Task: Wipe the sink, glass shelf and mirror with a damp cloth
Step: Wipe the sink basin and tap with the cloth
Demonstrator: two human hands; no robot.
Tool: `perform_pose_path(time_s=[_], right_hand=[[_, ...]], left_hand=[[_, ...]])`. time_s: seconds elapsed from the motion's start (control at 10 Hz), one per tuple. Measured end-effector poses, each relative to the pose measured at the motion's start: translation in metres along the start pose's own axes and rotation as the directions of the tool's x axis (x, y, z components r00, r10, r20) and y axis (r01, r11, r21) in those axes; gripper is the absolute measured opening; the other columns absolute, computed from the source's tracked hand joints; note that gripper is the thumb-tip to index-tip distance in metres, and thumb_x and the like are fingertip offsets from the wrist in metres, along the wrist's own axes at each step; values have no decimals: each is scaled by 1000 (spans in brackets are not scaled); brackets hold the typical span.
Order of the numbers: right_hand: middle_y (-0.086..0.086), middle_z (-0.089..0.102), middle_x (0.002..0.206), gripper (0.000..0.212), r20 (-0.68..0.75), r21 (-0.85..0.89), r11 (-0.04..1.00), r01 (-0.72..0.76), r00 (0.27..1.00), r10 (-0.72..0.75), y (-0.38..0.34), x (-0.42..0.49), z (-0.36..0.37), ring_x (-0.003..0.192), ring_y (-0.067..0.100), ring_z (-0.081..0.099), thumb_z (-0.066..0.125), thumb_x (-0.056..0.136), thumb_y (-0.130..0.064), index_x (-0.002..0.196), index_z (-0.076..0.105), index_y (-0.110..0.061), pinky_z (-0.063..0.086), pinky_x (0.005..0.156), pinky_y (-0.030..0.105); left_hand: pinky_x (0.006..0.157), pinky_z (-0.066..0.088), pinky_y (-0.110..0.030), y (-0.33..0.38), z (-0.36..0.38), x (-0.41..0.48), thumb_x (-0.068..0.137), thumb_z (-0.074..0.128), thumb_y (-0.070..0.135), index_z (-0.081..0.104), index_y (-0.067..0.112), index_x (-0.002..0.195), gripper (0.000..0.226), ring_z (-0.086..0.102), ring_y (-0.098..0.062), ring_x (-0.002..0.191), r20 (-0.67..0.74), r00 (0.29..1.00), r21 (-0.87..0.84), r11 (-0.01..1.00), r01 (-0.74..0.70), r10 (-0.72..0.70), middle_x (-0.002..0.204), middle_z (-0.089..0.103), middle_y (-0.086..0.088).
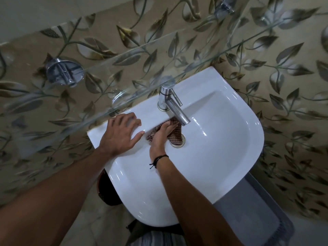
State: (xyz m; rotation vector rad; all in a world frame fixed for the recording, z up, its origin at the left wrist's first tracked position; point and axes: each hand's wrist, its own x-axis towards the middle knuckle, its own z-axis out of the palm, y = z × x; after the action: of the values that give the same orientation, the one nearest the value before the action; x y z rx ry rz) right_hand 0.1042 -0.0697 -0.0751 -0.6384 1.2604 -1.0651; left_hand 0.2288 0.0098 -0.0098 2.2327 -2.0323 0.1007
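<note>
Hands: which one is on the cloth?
The right hand, the one with the black wrist cord, presses the cloth in the sink; the left hand rests on the rim.

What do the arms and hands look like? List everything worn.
No sleeves show on either arm. Neither the left hand nor the right hand wears a glove. A thin black cord bracelet with loose knotted ends circles the right wrist.

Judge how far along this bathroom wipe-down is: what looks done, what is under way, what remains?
Nothing is plainly finished. In hand: the right hand presses the checked cloth against the basin wall of the sink under the tap, while the left hand rests on the rim. Left: the glass shelf above, which shows a ring-shaped mark, and the mirror, which is out of view.
</note>
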Motion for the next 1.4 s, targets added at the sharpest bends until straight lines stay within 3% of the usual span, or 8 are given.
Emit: perform_pose_path(time_s=[0.1, 0.3, 0.6, 0.8, 1.0, 1.1, 1.2, 1.4], right_hand=[[5, 53, 124, 48, -39, -93, 995, -42, 998, 39, 9, 62, -14, 105, 25, 56, 42, 92, -56, 126, 45, -24, 50, 86, 37], [-3, 50, 146, 76, -171, 155, 987, -32, 984, 59, 119, 170, -33, 129, 22, 53, 50, 79, -85, 138, 47, -38, 32, 115, 56], [1, 48, 130, 52, -26, -466, 883, 46, 997, -66, 41, 137, -57, 120, 25, 50, 44, 83, -59, 116, 50, -19, 46, 100, 44], [21, -2, 166, 58, -77, -725, 639, 258, 891, -448, -108, 136, -42, 154, 31, -4, 33, 103, -9, 156, 13, 6, -4, 125, 44], [11, 63, 128, 69, -139, -462, 881, -103, 989, 43, -4, 92, -53, 118, 28, 61, 55, 84, -49, 142, 49, -12, 49, 100, 45], [-1, 63, 102, 41, -118, -573, 819, 6, 989, -90, -4, 29, -28, 92, 14, 63, 41, 103, -37, 138, 46, -16, 52, 81, 29], [-1, 27, 162, 73, -6, -564, 815, 130, 987, -161, 9, -5, -11, 146, 19, 33, 29, 96, -63, 158, 12, -29, 27, 121, 44], [-1, 40, 155, 84, 313, -661, 695, 283, 946, -87, 74, -57, -25, 140, 14, 42, 31, 88, -82, 152, 29, -28, 34, 118, 47]], left_hand=[[94, 35, -43, 0, 0, 0, 97, 40, 60, 58, 29, 116, 41, 47, -26, 118, -16, 1000, -12, 1000, -4, 4, 131, 51, 3], [93, 35, -43, 2, -1, -3, 97, 39, 59, 58, 29, 116, 41, 47, -26, 117, 3, 1000, -9, 1000, -8, 8, 129, 51, 4], [93, 36, -41, 0, 0, 1, 99, 37, 59, 60, 28, 116, 42, 49, -25, 117, -17, 1000, -19, 1000, -4, 3, 128, 53, 5], [84, 41, -39, 1, -1, 1, 97, 43, 57, 62, 28, 112, 37, 55, -24, 107, -68, 998, -46, 999, 10, -13, 127, 54, 6], [87, 39, -39, 0, -1, -2, 99, 45, 54, 60, 27, 113, 34, 52, -23, 111, -71, 997, -33, 999, -25, 23, 127, 52, 5], [90, 38, -41, 0, -1, -3, 101, 44, 51, 57, 28, 115, 30, 50, -25, 115, -49, 998, -9, 1000, -28, 27, 129, 51, 5], [90, 36, -41, -1, -1, -2, 105, 37, 43, 55, 28, 117, 26, 48, -25, 113, -60, 997, 28, 999, -40, 41, 131, 50, 4], [92, 35, -43, -3, -2, -1, 104, 35, 38, 53, 32, 117, 23, 46, -24, 116, -2, 1000, -88, 996, -6, 6, 130, 49, 5]])
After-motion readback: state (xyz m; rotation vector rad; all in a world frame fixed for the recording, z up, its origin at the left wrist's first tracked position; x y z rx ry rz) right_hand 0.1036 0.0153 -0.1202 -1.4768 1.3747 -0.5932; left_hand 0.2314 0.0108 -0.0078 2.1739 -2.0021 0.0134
